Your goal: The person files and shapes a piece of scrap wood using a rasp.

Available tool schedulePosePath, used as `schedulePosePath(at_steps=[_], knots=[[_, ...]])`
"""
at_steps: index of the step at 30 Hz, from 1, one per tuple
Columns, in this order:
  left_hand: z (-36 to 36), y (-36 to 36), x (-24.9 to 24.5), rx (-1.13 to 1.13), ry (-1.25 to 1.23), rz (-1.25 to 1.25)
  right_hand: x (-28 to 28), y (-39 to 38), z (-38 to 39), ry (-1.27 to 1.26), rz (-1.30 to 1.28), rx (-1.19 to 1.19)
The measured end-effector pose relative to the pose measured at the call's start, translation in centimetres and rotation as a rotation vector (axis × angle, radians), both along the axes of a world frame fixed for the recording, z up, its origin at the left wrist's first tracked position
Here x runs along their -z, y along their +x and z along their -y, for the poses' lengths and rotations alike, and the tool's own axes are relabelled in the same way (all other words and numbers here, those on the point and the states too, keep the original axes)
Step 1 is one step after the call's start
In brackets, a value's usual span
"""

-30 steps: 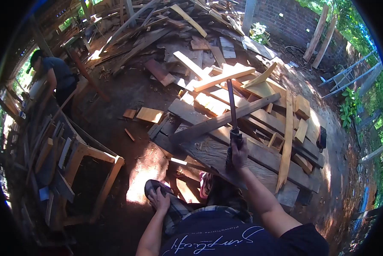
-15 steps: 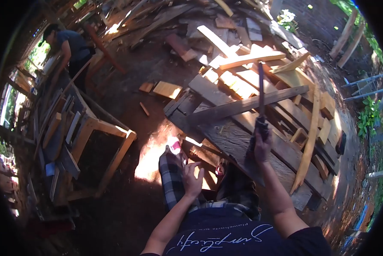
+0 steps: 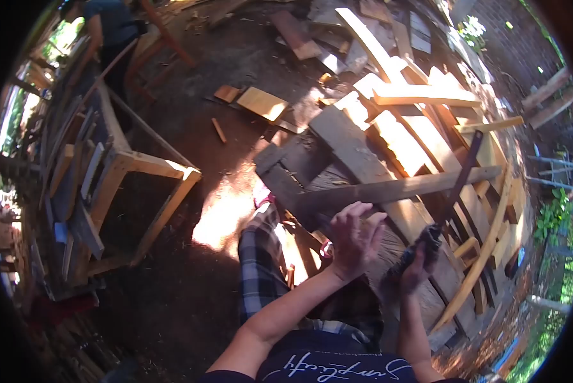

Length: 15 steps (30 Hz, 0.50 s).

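My right hand [image 3: 416, 267] is closed round the dark handle of a long, narrow-bladed tool [image 3: 463, 175], whose blade points up and to the right over the wood pile. My left hand [image 3: 355, 246] is raised just left of it, with fingers spread and nothing clearly held. Beyond both hands a dark wooden beam [image 3: 401, 189] lies across the stacked planks [image 3: 353, 150]. A curved light strip of wood [image 3: 481, 265] lies to the right of the tool.
At the left stands a wooden frame table [image 3: 159, 167] loaded with boards. Another person [image 3: 111, 38] is behind it at the upper left. Small wood blocks [image 3: 261, 103] lie on the dirt floor. A brick wall [image 3: 529, 38] rises at the upper right.
My left hand has moved up and right, closer to my right hand. My right hand has moved right and down, and the blade now tilts right. The view has shifted.
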<state>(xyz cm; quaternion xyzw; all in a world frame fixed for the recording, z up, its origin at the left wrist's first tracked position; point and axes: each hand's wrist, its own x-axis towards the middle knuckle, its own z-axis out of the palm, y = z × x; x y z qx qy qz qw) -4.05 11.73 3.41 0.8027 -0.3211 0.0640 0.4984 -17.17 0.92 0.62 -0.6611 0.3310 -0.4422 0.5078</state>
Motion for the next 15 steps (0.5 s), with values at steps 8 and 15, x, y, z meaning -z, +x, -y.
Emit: schedulePosePath(at_steps=[8, 15], knots=[[-2.0, -3.7, -0.4, 0.149, 0.076, -0.022, -0.7, 0.7, -0.3, 0.11, 0.141, -0.02], [-0.6, 0.9, -1.9, 0.111, 0.262, 0.192, -0.7, 0.1, 1.0, 0.204, 0.129, -0.104]])
